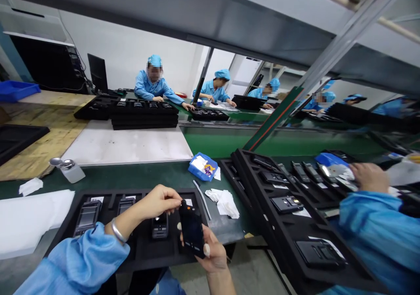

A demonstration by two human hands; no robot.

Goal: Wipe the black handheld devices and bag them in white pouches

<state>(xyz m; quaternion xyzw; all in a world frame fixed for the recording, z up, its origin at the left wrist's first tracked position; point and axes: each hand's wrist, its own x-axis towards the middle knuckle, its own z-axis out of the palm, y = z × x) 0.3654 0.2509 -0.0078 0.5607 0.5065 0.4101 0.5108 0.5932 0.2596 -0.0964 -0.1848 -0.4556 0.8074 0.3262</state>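
A black handheld device (192, 227) with a dark screen and a small orange key near its top is held tilted above the front tray. My right hand (211, 251) wraps around its lower part, with white finger covers on the thumb and a finger. At its top corner my left hand (163, 201) is closed in a pinch; whatever lies between those fingertips is too small to make out. Below, the black foam tray (144, 253) carries more handheld devices: one (88, 216) at left, one (126, 205) partly behind my forearm, and another (160, 227) near the middle.
Stacked black trays of devices (287, 204) stand to the right, beside a co-worker's sleeve (377, 229). Beyond my hands are a blue bin (203, 166), crumpled white tissue (223, 202) and a dispenser bottle (72, 171). A slanted green post (275, 118) supports the shelf above.
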